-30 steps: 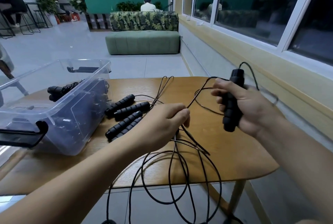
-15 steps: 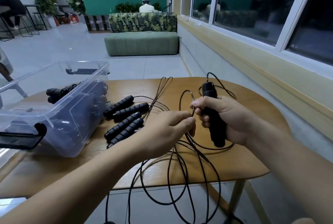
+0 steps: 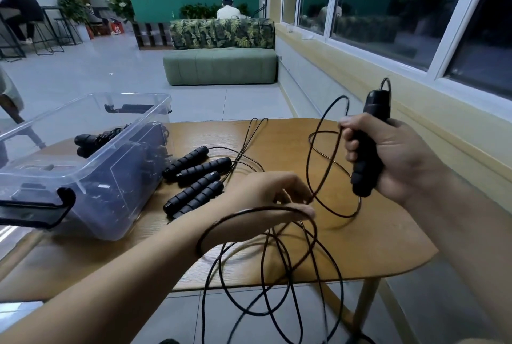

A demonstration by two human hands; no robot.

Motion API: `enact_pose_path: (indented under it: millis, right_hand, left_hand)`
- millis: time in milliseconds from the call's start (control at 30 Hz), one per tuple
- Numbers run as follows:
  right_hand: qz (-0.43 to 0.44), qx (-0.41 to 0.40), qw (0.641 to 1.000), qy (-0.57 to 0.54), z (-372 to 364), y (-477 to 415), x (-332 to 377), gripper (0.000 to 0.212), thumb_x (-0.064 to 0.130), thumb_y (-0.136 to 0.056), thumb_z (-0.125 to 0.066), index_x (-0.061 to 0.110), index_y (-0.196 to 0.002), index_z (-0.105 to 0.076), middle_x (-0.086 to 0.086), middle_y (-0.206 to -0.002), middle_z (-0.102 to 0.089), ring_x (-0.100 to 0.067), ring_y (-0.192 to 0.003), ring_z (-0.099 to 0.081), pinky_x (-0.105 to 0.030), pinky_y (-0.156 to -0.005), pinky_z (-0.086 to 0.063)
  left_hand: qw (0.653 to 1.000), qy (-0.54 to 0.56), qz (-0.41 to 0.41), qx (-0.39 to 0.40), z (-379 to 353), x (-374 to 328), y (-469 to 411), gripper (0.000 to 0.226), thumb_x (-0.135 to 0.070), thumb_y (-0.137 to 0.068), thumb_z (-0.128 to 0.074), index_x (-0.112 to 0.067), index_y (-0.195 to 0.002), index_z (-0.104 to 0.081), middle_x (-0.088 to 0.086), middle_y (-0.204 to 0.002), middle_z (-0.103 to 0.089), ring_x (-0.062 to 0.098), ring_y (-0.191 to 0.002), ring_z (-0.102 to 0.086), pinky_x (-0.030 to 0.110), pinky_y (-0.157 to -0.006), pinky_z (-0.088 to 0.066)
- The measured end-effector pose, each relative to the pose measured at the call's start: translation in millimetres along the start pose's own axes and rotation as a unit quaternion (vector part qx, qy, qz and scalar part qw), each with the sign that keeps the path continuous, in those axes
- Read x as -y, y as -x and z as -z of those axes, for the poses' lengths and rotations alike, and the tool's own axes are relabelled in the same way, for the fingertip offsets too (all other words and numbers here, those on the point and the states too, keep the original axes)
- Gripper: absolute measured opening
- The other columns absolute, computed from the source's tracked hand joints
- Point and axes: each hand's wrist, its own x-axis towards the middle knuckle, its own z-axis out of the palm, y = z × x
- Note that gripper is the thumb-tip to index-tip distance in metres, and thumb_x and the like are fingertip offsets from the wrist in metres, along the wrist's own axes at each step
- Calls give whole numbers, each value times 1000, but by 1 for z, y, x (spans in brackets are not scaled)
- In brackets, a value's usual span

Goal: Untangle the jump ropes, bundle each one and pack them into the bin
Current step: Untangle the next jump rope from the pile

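head view: since half a second earlier the right hand (image 3: pixel 399 160) had lifted and swung away from the left hand (image 3: pixel 266 199), to about 2 o'clock of it, opening a wider loop of cord (image 3: pixel 318 166) between them; a coil now lay over the left wrist. counted: one handle (image 3: pixel 365 149) gripped upright in the right fist; four loose handles (image 3: pixel 196 180) side by side on the table (image 3: pixel 374 238); two handle ends (image 3: pixel 94 140) visible in the one clear bin (image 3: pixel 91 174) at 9 o'clock. the left hand's curled fingertips pinched the cord over the table's middle; the remaining cord hung off the edge at 6 o'clock.
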Motion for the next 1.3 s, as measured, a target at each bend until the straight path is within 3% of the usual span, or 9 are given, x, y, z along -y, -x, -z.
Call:
enact_pose_path:
  millis: [100, 200, 367, 567, 767, 867, 967, 1100, 1300]
  right_hand:
    - [2, 19, 998, 53, -11, 7, -13, 13, 13, -94, -77, 6, -104, -72, -2, -78, -69, -11, -64, -60, -21, -58, -51]
    - [-3, 43, 997, 69, -26, 14, -24, 10, 11, -96, -75, 4, -101, -72, -7, -80, -71, -14, -64, -63, -23, -57, -52]
    - [-4, 37, 997, 65, -32, 13, -28, 9, 11, -96, -75, 4, -100, -72, -7, -79, -71, -13, -63, -62, -23, -57, -51]
    - [7, -58, 998, 2, -10, -2, -12, 7, 13, -95, -76, 12, -93, -69, -1, -77, -72, -9, -61, -59, -21, -55, -50]
    - [-40, 52, 997, 46, -12, 5, -24, 32, 31, -92, -81, 6, -110, -71, -5, -85, -72, -14, -66, -60, -25, -61, -52]
    - [-37, 118, 986, 111, -22, 13, -35, 26, 24, -93, -80, 2, -104, -72, -8, -83, -69, -15, -66, -58, -26, -60, -51]
    - [-27, 107, 988, 105, -26, 14, -40, 32, 20, -91, -82, -4, -109, -71, -10, -80, -66, -17, -66, -58, -26, -57, -49]
    - [-3, 78, 992, 100, -24, 15, -30, 16, 15, -92, -80, 6, -98, -69, -6, -76, -66, -17, -64, -60, -27, -61, -52]
    - [6, -45, 995, -87, 11, -10, 7, 15, 15, -93, -78, 17, -92, -63, 4, -72, -61, -8, -54, -52, -20, -51, -46]
  left_hand:
    - [1000, 25, 7, -13, 1, -1, 0, 53, -66, -85, -76, -35, -127, -67, -14, -109, -75, 2, -100, -73, 42, -91, -63]
    - [995, 95, -10, -13, -2, -6, 0, 43, -61, -94, -70, -30, -123, -68, -2, -106, -77, 16, -103, -75, 54, -93, -60]
    - [991, 112, -21, -75, -12, -5, -5, 20, -46, -102, -63, -27, -100, -69, -4, -68, -65, 21, -66, -66, 61, -73, -59]
    - [988, 51, 1, -145, -5, -1, -5, 23, -35, -110, -55, -27, -102, -75, -14, -53, -42, 6, -48, -40, 23, -50, -33]
    - [986, 22, -1, -166, -3, -3, -4, 25, -34, -111, -53, -28, -101, -75, -12, -54, -39, 7, -51, -37, 28, -51, -28]
    - [985, 15, -18, -168, -1, -4, -4, 22, -28, -111, -54, -26, -102, -74, -15, -63, -54, 2, -57, -46, 23, -56, -32]
    - [989, 16, -26, -143, -1, -5, -4, 19, -23, -111, -54, -23, -104, -72, -21, -62, -57, -2, -55, -48, 15, -54, -33]
    - [992, 14, -6, -129, -3, -3, -3, 20, -25, -110, -56, -27, -98, -72, -8, -57, -53, 5, -50, -51, 15, -52, -38]
    - [994, 9, 29, -107, 1, 7, 1, 24, -28, -111, -53, -23, -99, -73, -8, -51, -54, 6, -49, -52, 24, -54, -40]
